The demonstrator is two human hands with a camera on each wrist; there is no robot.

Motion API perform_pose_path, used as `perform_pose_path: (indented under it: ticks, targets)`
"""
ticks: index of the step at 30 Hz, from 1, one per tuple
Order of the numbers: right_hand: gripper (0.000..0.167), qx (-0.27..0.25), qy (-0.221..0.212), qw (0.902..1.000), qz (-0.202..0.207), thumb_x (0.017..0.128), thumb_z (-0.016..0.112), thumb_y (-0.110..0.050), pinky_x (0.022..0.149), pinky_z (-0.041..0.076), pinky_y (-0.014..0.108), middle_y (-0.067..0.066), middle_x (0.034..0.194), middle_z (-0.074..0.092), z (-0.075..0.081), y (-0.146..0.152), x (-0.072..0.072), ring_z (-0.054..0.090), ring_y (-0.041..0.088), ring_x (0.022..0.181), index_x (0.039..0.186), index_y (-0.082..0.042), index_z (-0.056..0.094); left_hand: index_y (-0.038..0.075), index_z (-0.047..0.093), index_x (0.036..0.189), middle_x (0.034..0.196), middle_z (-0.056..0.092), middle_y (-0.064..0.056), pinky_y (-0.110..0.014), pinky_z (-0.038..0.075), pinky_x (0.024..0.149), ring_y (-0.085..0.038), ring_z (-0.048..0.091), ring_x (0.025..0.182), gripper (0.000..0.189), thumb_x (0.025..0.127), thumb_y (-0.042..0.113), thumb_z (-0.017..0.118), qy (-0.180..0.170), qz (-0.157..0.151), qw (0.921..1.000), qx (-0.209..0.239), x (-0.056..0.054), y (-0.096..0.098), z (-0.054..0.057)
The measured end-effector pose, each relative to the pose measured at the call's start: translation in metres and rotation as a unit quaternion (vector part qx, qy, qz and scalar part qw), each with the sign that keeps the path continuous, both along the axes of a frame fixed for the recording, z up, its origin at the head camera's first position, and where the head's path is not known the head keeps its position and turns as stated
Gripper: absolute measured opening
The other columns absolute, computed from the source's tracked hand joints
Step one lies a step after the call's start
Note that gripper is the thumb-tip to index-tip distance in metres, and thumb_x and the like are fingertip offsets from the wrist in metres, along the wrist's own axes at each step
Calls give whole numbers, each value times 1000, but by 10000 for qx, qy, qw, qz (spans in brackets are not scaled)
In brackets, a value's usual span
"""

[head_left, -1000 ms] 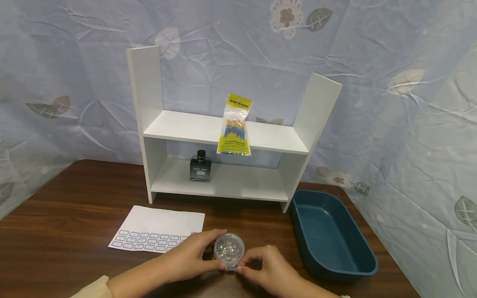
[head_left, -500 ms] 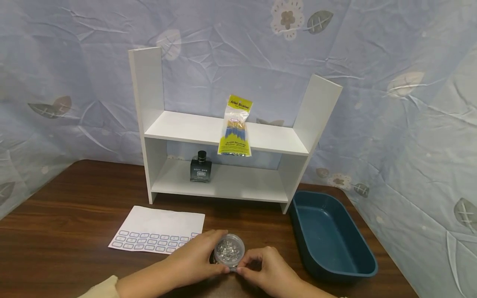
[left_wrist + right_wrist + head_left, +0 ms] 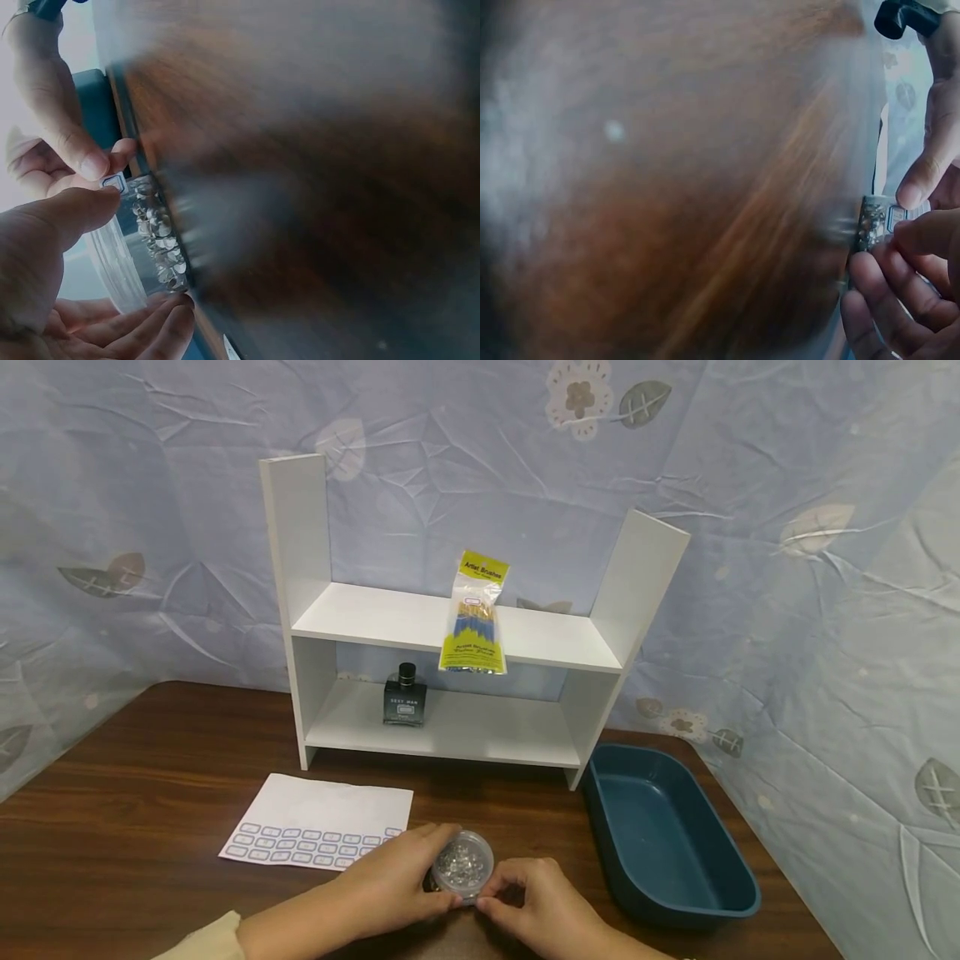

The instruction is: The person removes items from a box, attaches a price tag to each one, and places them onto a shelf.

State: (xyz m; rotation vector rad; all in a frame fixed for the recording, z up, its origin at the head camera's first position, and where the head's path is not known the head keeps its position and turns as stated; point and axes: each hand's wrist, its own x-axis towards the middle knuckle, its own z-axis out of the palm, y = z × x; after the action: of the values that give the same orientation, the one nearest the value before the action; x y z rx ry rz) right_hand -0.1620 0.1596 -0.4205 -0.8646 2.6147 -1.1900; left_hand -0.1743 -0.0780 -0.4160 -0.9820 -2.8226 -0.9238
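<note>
A round clear plastic jar (image 3: pixel 462 864) filled with small shiny silvery pieces stands at the front of the table. My left hand (image 3: pixel 397 881) curls around its left side, fingers behind and thumb in front. On the jar's side wall sits a small white sticker label (image 3: pixel 114 182) with a blue frame; the left thumb presses at one end of it. From the right, my right hand (image 3: pixel 543 906) pinches the label's other end between thumb and forefinger, close against the jar. In the right wrist view both thumbs meet at the label (image 3: pixel 896 217).
A label sheet (image 3: pixel 322 806) lies to the left, partly under the left hand. Behind stands a white two-tier shelf (image 3: pixel 352 610) with a dark perfume bottle (image 3: pixel 405 700) and a packet of artist brushes (image 3: pixel 474 618). A blue bin (image 3: pixel 675 906) stands at right.
The left thumb has slid right along the jar's front onto the label, covering it in the head view. The right hand has hardly moved.
</note>
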Motion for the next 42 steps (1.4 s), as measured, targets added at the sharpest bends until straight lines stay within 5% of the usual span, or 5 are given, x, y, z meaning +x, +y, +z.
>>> perform_pose_path:
  ticks: [17,27,36,42]
  targets:
    - [14,852,847,9920,-386,94,79,-27,62,49,15,-17,82,69,3,1,0,55,-10,75,83,-24,72,-1,57,141,131,71,-13,-41,62,94,-24,71,112,75,81,31,89,-26,-27,10000,-12,-2,2,0]
    - [17,662,650,9951,-341,95,78,-37,66,56,17,-12,88,71,2,10,-7,60,-9,77,90,-23,69,-1,57,141,131,71,-13,-41,61,96,-24,71,113,74,82,31,89,-52,-103,9999,22,-2,1,-1]
    - [55,780,396,9960,-203,94,77,-47,81,60,22,1,116,74,4,16,-19,69,5,97,131,-11,60,-1,58,140,126,73,-10,-37,62,93,-21,72,109,72,83,29,89,-155,-236,9995,159,-3,-1,1]
    - [71,365,-45,9992,166,94,78,-42,94,60,20,12,139,67,1,16,-28,71,19,117,148,-5,51,1,59,137,120,75,-7,-35,62,90,-19,73,105,69,81,29,91,-199,-243,9993,224,-5,-2,-1]
